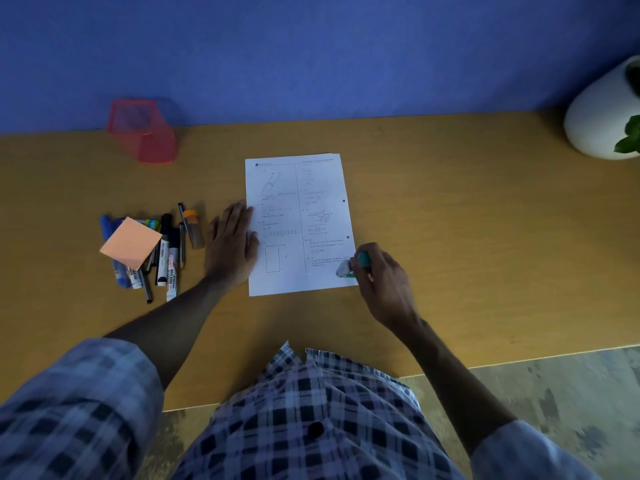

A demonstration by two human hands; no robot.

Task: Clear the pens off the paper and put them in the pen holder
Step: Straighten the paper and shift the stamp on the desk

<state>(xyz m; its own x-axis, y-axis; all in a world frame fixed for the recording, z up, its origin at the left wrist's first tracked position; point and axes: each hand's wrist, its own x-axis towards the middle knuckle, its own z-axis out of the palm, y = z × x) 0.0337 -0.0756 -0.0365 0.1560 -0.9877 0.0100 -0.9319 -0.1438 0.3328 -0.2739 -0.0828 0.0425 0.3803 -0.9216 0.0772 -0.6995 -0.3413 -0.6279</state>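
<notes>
A printed white paper (298,223) lies in the middle of the wooden desk. My left hand (232,242) rests flat, fingers apart, on the paper's left edge. My right hand (384,282) is closed around a teal and white marker (351,266) at the paper's lower right corner. A pile of several markers and pens (166,251) lies on the desk left of the paper, partly covered by an orange sticky-note pad (131,242). The pink mesh pen holder (143,131) stands at the back left against the wall.
A white round plant pot (601,112) with green leaves sits at the back right. The blue wall rises behind the desk (467,220). The desk's front edge runs just before my checked shirt, with bare floor beyond at the lower right.
</notes>
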